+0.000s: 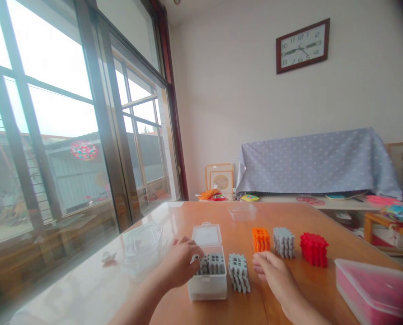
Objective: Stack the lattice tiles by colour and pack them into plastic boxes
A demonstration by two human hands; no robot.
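Note:
My left hand bends over the left side of a clear plastic box. Its fingers and thumb are closed around the end of the grey notched plastic building pieces packed inside; part of the grip is hidden. To the right of the box stands a stack of grey building pieces, leaning a little. My right hand is in the air just right of that stack and in front of an orange stack. Its fingers are curled together, with nothing visible in them.
Behind stand another grey stack and a red stack. A lidded container of red pieces sits at the right edge. The box's open lid lies back; clear containers are at left, another clear tray farther back.

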